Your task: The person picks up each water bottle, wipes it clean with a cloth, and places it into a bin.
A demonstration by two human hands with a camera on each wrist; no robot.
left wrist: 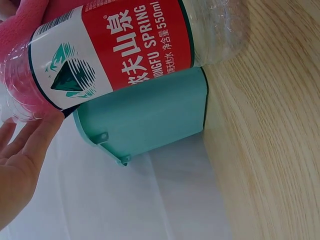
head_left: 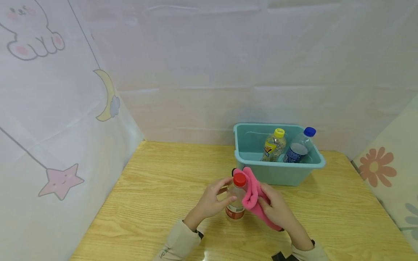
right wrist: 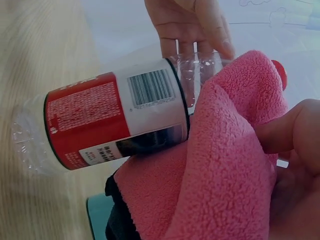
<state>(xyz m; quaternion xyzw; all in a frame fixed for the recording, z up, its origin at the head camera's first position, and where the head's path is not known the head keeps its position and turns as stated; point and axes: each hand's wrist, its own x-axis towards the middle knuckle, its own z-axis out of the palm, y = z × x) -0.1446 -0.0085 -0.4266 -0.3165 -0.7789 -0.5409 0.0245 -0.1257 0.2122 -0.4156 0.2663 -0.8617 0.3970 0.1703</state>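
Note:
A clear plastic water bottle (head_left: pixel 235 212) with a red cap and a red and white label stands on the table between the two hands. My left hand (head_left: pixel 210 203) holds it around the upper part, thumb in front and fingers behind. In the left wrist view the fingertips meet the bottle (left wrist: pixel 145 42) just above its label. My right hand (head_left: pixel 277 207) grips a folded pink cloth (head_left: pixel 251 190) with dark edging. Fuzzy in the right wrist view, the cloth (right wrist: pixel 225 160) lies against the bottle's side and hides part of its neck.
Behind the hands, a teal plastic bin (head_left: pixel 274 174) stands on the wooden table (head_left: pixel 163 170). Inside it lean a yellow-capped bottle (head_left: pixel 274 146) and a blue-capped bottle (head_left: pixel 298 148). Pale printed sheets (head_left: pixel 202 72) hang around the back and sides.

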